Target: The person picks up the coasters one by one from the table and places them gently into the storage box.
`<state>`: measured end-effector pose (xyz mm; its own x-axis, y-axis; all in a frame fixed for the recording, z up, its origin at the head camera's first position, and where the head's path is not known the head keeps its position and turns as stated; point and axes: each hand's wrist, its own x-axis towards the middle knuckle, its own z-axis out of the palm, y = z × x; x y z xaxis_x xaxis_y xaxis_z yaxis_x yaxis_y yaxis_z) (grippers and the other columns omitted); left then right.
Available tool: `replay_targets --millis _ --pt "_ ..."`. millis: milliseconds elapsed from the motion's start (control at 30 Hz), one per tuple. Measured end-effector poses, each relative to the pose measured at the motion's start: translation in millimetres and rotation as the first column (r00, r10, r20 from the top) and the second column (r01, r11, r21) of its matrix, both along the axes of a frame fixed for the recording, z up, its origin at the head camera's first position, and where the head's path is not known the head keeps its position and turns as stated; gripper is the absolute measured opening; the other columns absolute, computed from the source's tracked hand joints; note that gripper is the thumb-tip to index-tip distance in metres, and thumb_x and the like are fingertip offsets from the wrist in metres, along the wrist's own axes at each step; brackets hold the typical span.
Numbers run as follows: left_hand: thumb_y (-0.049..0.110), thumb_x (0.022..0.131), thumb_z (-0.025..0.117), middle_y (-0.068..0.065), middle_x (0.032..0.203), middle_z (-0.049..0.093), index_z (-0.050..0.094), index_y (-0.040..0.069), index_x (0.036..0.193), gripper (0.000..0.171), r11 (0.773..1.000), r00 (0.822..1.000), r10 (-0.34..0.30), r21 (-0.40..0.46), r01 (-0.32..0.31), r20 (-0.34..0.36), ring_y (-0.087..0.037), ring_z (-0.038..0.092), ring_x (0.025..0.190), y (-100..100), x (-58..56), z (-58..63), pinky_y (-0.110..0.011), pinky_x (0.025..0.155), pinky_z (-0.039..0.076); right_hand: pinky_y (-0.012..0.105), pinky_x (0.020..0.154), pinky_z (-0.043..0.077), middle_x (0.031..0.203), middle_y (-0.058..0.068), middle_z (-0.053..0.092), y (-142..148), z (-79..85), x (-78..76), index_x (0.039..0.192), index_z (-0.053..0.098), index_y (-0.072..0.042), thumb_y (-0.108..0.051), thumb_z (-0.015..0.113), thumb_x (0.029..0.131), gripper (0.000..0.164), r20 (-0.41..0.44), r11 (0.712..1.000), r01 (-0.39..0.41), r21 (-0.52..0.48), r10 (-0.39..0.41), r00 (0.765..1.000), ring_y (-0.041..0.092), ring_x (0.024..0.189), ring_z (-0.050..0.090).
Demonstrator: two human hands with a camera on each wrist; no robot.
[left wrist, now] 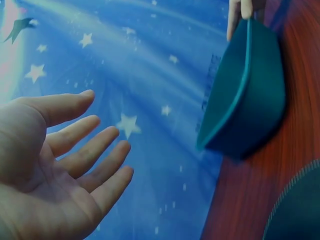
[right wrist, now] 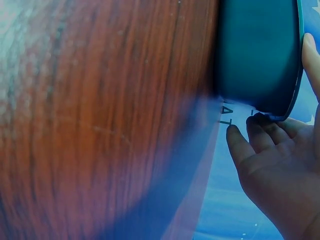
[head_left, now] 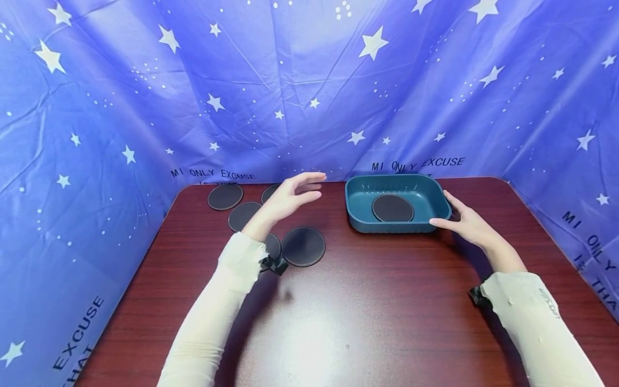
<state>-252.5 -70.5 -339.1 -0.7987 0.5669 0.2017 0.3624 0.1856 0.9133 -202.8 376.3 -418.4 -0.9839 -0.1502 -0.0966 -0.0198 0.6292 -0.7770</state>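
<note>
A teal rectangular basin (head_left: 394, 228) stands at the back right of the table, with one round black coaster (head_left: 393, 208) lying inside. My right hand (head_left: 466, 220) holds the basin by its right end, the thumb over the near rim and the fingers spread against the end wall. In the right wrist view, fingertips (right wrist: 234, 134) are right at the basin's outer wall. Left of the basin, my left hand (head_left: 287, 200) hovers above several black coasters. Its palm (left wrist: 50, 195) faces the basin in the left wrist view, fingers loosely extended and nothing held.
Beside and under the left forearm lie black coasters with stitched edges, one at the back left (head_left: 225, 196) and another nearer the middle (head_left: 303, 246). The reddish wooden table (head_left: 387, 312) ends at a blue star-printed curtain (head_left: 271, 107) behind and on both sides.
</note>
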Motion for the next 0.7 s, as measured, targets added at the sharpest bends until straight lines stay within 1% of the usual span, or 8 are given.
replay_targets --millis 100,200,300,367,433,533,567,700 --pt "0.005 0.096 0.061 -0.018 0.145 0.055 0.051 -0.001 0.142 0.047 0.999 0.999 0.036 -0.003 -0.036 0.019 -0.034 0.055 0.133 -22.3 3.2 -6.3 -0.044 0.111 0.048 0.065 0.118 0.023 0.163 0.031 0.010 -1.0 1.2 0.2 0.159 -0.006 -0.009 -0.025 0.066 0.096 0.098 0.002 1.000 -0.004 0.005 0.004 1.000 0.052 0.146 0.021" --pt "0.007 0.097 0.061 -0.016 0.146 0.054 0.050 0.001 0.143 0.048 0.997 0.996 0.081 -0.023 -0.080 0.042 -0.033 0.054 0.133 -44.1 8.2 -12.0 -0.046 0.112 0.047 0.066 0.118 0.023 0.163 0.031 0.010 -1.3 2.7 1.5 0.160 -0.006 -0.009 -0.028 0.066 0.096 0.098 0.003 1.000 -0.002 0.006 0.002 1.000 0.052 0.146 0.020" --pt "0.007 0.096 0.061 -0.018 0.146 0.054 0.050 0.000 0.143 0.048 0.993 0.993 0.113 -0.047 -0.111 0.041 -0.035 0.055 0.133 -64.7 13.3 -16.7 -0.046 0.111 0.047 0.068 0.117 0.020 0.163 0.030 0.009 -0.3 2.8 2.1 0.159 -0.007 -0.009 -0.028 0.067 0.096 0.099 0.001 1.000 -0.004 -0.009 0.004 1.000 0.053 0.147 0.018" --pt "0.007 0.096 0.061 -0.019 0.146 0.054 0.050 0.000 0.142 0.048 0.990 0.991 0.131 -0.065 -0.128 0.035 -0.036 0.055 0.132 -77.8 17.0 -19.9 -0.040 0.110 0.049 0.068 0.117 0.019 0.164 0.029 0.008 0.3 2.6 2.5 0.159 -0.006 -0.009 -0.029 0.067 0.096 0.099 0.000 1.000 -0.003 -0.008 0.003 1.000 0.052 0.147 0.017" --pt "0.007 0.096 0.061 -0.019 0.145 0.055 0.051 0.001 0.142 0.047 0.986 0.988 0.148 -0.080 -0.145 0.035 -0.036 0.055 0.132 -90.2 20.4 -23.7 -0.030 0.106 0.050 0.068 0.117 0.019 0.164 0.029 0.008 1.0 2.2 2.5 0.159 -0.006 -0.008 -0.028 0.067 0.096 0.099 -0.002 1.000 -0.005 -0.014 0.005 1.000 0.052 0.147 0.018" --pt "0.006 0.097 0.061 -0.020 0.146 0.053 0.049 0.000 0.143 0.048 0.984 0.984 0.165 -0.083 -0.160 0.064 -0.039 0.053 0.133 -106.7 25.6 -31.6 -0.018 0.100 0.051 0.068 0.117 0.019 0.164 0.029 0.008 1.2 2.3 2.7 0.159 -0.006 -0.007 -0.028 0.067 0.096 0.099 -0.006 1.000 -0.006 -0.011 0.006 1.000 0.052 0.147 0.016" --pt "0.005 0.097 0.060 -0.022 0.147 0.052 0.048 -0.001 0.143 0.049 0.984 0.983 0.168 -0.080 -0.162 0.078 -0.041 0.051 0.133 -111.8 27.2 -35.0 -0.016 0.098 0.051 0.068 0.117 0.018 0.164 0.029 0.007 1.1 2.4 2.7 0.159 -0.006 -0.006 -0.028 0.067 0.096 0.099 -0.006 1.000 -0.007 -0.013 0.007 1.000 0.052 0.147 0.016" --pt "0.005 0.097 0.060 -0.027 0.147 0.049 0.045 -0.005 0.144 0.050 0.982 0.976 0.183 -0.070 -0.176 0.117 -0.049 0.046 0.134 -129.1 34.7 -48.8 -0.016 0.095 0.053 0.068 0.118 0.017 0.164 0.028 0.005 0.3 3.2 2.5 0.159 -0.006 -0.008 -0.029 0.067 0.095 0.099 -0.004 1.000 -0.008 -0.002 0.008 1.000 0.052 0.148 0.014"
